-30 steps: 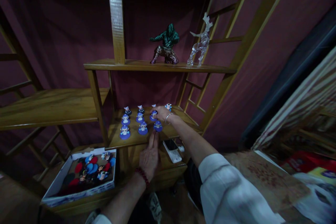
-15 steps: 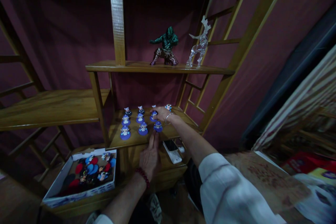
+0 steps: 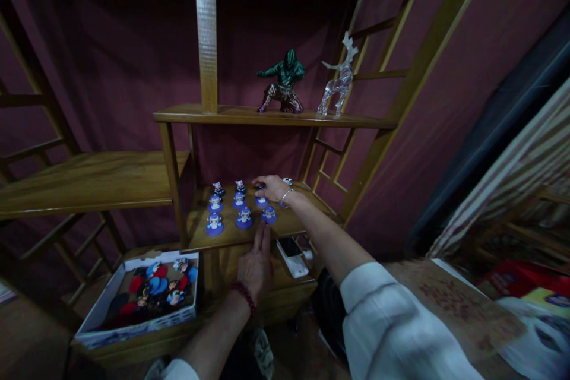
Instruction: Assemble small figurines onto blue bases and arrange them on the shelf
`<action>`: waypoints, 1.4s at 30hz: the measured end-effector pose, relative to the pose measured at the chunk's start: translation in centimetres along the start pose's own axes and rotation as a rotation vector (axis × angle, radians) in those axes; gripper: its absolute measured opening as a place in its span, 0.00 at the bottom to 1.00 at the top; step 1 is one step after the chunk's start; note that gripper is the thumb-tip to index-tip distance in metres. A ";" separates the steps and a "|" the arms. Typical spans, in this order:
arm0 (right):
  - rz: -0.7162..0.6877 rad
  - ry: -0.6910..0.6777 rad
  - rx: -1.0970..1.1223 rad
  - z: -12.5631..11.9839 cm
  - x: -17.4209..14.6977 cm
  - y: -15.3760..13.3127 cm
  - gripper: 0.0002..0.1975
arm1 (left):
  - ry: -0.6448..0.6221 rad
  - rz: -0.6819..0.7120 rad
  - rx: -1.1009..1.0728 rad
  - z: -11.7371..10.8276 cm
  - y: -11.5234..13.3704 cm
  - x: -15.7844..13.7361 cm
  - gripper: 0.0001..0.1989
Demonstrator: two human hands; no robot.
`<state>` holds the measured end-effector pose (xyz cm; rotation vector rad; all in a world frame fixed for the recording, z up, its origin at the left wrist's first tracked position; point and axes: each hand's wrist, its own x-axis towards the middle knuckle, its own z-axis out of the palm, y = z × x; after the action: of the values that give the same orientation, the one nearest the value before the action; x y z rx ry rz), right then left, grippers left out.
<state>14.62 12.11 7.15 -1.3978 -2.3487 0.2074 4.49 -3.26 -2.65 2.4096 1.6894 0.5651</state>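
Observation:
Small figurines on round purple bases stand in rows on the lower wooden shelf (image 3: 227, 238). My right hand (image 3: 272, 187) reaches over them to the third place in the back row. Its fingers curl down around a figurine there, mostly hidden by the hand. Just in front of that hand is a purple-based figurine (image 3: 261, 200). My left hand (image 3: 256, 266) lies at the shelf's front edge, fingers stretched out. Its fingertips are at the base of the front-right figurine (image 3: 269, 214); whether they touch it I cannot tell.
An open box (image 3: 138, 332) of mixed figurines and coloured discs stands lower left. A white phone-like device (image 3: 294, 261) lies below the shelf. On the upper shelf (image 3: 236, 116) are a green crouching statue (image 3: 285, 80) and a clear deer (image 3: 338, 86).
My right hand has moved slightly back, from the second-row figurine to the back-row one, now covering it. My left hand stays at the shelf edge. The view has shifted slightly.

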 end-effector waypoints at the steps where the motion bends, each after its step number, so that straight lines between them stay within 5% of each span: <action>1: -0.005 0.003 -0.003 0.0 0.1 -0.3 0.18 | -0.002 0.003 -0.002 0.0 0.0 0.0 0.44; 9: -0.023 0.023 -0.035 -0.9 -0.6 -1.5 0.15 | -0.018 0.006 -0.010 -0.3 0.0 -0.1 0.43; 14: -0.006 0.226 -0.050 -2.2 -2.4 -0.5 0.15 | -0.011 0.014 -0.017 -0.3 -0.1 -0.1 0.43; 19: 0.174 0.517 -0.052 -2.6 -5.5 1.7 0.16 | -0.028 0.004 -0.006 -0.5 0.2 -0.2 0.45; 24: 0.408 0.634 0.006 -0.5 -8.0 4.7 0.20 | -0.061 -0.008 -0.018 -0.6 0.5 -0.3 0.47; 31: 0.588 0.418 0.090 2.7 -8.1 5.7 0.26 | -0.095 -0.017 0.004 -1.0 0.7 -0.4 0.45; 42: 0.539 0.342 -0.035 4.1 -5.7 5.6 0.24 | -0.065 -0.016 0.024 -0.3 0.4 -0.1 0.47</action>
<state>19.88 10.22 0.14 -1.8898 -1.6781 0.0657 4.67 -3.57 -2.23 2.4009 1.6977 0.4616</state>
